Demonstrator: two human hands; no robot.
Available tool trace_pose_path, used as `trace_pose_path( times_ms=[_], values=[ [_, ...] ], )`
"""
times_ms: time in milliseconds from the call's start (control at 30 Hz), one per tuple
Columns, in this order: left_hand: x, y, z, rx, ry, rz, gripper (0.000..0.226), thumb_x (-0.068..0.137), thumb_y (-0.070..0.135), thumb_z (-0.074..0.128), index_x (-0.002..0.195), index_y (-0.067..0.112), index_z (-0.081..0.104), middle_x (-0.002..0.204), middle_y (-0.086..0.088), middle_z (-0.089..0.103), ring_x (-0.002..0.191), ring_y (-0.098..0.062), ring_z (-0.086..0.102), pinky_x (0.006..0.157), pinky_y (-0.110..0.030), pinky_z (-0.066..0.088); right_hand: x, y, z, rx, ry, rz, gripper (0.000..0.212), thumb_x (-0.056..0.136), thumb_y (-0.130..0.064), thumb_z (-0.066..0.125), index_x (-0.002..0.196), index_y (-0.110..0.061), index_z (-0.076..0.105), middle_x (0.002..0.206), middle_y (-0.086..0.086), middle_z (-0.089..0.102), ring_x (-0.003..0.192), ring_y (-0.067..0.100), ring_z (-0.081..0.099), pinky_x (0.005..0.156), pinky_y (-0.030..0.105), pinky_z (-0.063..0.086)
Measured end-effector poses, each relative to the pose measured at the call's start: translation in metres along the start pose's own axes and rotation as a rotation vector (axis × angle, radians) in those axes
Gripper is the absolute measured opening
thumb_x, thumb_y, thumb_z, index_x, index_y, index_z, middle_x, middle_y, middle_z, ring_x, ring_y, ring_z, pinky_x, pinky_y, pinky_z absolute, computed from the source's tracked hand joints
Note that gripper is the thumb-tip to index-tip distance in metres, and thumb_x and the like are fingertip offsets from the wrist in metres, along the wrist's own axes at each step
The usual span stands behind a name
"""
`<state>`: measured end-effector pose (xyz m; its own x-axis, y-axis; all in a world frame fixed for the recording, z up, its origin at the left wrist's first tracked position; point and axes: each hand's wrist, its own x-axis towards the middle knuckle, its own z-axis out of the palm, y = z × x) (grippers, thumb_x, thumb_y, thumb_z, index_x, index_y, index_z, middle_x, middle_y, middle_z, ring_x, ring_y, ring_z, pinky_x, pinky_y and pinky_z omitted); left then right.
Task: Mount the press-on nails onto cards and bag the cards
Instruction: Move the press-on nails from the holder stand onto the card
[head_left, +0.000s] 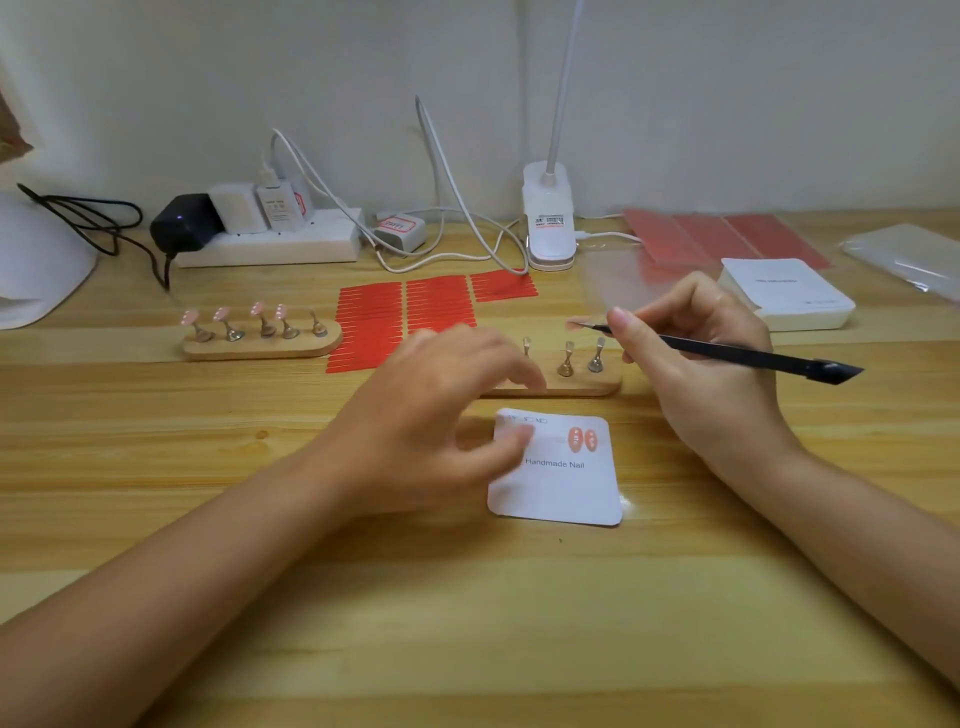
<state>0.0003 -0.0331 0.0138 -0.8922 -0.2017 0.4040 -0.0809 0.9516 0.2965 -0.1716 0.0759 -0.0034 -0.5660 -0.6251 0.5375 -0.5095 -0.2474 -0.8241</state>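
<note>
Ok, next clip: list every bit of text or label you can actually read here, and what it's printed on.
"Handmade Nail": on the white card under the left hand.
Small marks at that card's top edge: too small to read.
Lamp clip label: blurred.
Red-bordered sticker on the white adapter: unreadable.
Charger on the power strip: blurred print.
Card stack: faint print, unreadable.

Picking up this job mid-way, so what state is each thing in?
Card: flat on the desk, two pink nails mounted.
Near stand: visible pegs bare.
Far stand: four nails on, one peg bare.
Black tool: held in right hand.
Left hand: blurred, over the card's left edge.
Card stack: unused.
</note>
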Motion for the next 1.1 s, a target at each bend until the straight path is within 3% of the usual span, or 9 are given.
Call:
trace_pose_path(
  times_ms=[133, 267, 400, 700, 833, 1000, 1100],
  values=[
    [-0.01, 0.002, 0.014, -0.005, -0.107, -0.08, 0.046, 0.079, 0.054, 0.049, 0.112, 0.023, 0.06, 0.109, 0.014, 0.053, 0.108, -0.006, 0.048, 0.091, -0.03, 0.035, -0.003, 0.0, 0.002, -0.013, -0.021, -0.034, 0.028, 0.085, -0.008, 0.066, 0.068, -0.019, 0.048, 0.06, -0.014, 0.061, 0.058, -0.003, 0.058, 0.057, 0.01, 0.042],
    [-0.011, 0.001, 0.019, 0.007, -0.148, -0.149, 0.059, 0.075, 0.064, 0.046, 0.121, 0.027, 0.057, 0.108, 0.021, 0.041, 0.11, -0.003, 0.04, 0.09, -0.019, 0.025, -0.004, 0.002, 0.002, -0.067, -0.035, -0.076, 0.028, 0.084, -0.009, 0.068, 0.066, -0.017, 0.048, 0.064, -0.024, 0.061, 0.064, -0.005, 0.058, 0.064, 0.008, 0.04],
    [-0.012, 0.004, 0.019, 0.002, -0.122, -0.153, 0.063, 0.074, 0.065, 0.041, 0.12, 0.025, 0.06, 0.106, 0.021, 0.043, 0.107, -0.004, 0.042, 0.092, -0.021, 0.029, -0.006, 0.0, 0.004, -0.117, -0.006, -0.136, 0.02, 0.08, -0.017, 0.066, 0.067, -0.014, 0.052, 0.064, -0.018, 0.058, 0.068, -0.006, 0.058, 0.07, 0.011, 0.042],
    [-0.014, 0.007, 0.019, 0.003, -0.079, -0.176, 0.063, 0.072, 0.065, 0.044, 0.112, 0.021, 0.065, 0.106, 0.012, 0.056, 0.102, -0.009, 0.049, 0.087, -0.029, 0.04, -0.003, -0.007, 0.003, -0.117, -0.008, -0.275, 0.013, 0.083, -0.007, 0.064, 0.076, -0.013, 0.055, 0.07, -0.01, 0.056, 0.068, -0.004, 0.056, 0.07, 0.013, 0.043],
    [-0.014, 0.007, 0.018, 0.003, -0.08, -0.182, 0.063, 0.072, 0.066, 0.044, 0.112, 0.022, 0.065, 0.106, 0.012, 0.056, 0.102, -0.009, 0.05, 0.088, -0.032, 0.04, 0.007, -0.016, -0.005, -0.111, -0.028, -0.388, 0.01, 0.086, -0.004, 0.063, 0.083, -0.009, 0.055, 0.075, 0.005, 0.06, 0.068, 0.011, 0.057, 0.069, 0.02, 0.046],
    [-0.014, 0.007, 0.018, 0.01, -0.078, -0.174, 0.062, 0.072, 0.065, 0.044, 0.111, 0.021, 0.065, 0.105, 0.011, 0.057, 0.1, -0.01, 0.05, 0.086, -0.031, 0.04, 0.008, -0.019, -0.023, -0.104, -0.086, -0.436, 0.01, 0.086, -0.006, 0.064, 0.083, -0.006, 0.055, 0.08, 0.007, 0.062, 0.07, 0.016, 0.06, 0.069, 0.022, 0.046],
    [-0.013, 0.007, 0.019, 0.005, -0.074, -0.177, 0.062, 0.072, 0.065, 0.044, 0.11, 0.021, 0.065, 0.105, 0.012, 0.057, 0.099, -0.009, 0.049, 0.086, -0.029, 0.039, -0.011, -0.012, -0.022, -0.129, -0.111, -0.455, 0.011, 0.084, -0.01, 0.064, 0.078, -0.007, 0.056, 0.076, 0.009, 0.063, 0.071, 0.01, 0.061, 0.069, 0.023, 0.045]
  ],
)
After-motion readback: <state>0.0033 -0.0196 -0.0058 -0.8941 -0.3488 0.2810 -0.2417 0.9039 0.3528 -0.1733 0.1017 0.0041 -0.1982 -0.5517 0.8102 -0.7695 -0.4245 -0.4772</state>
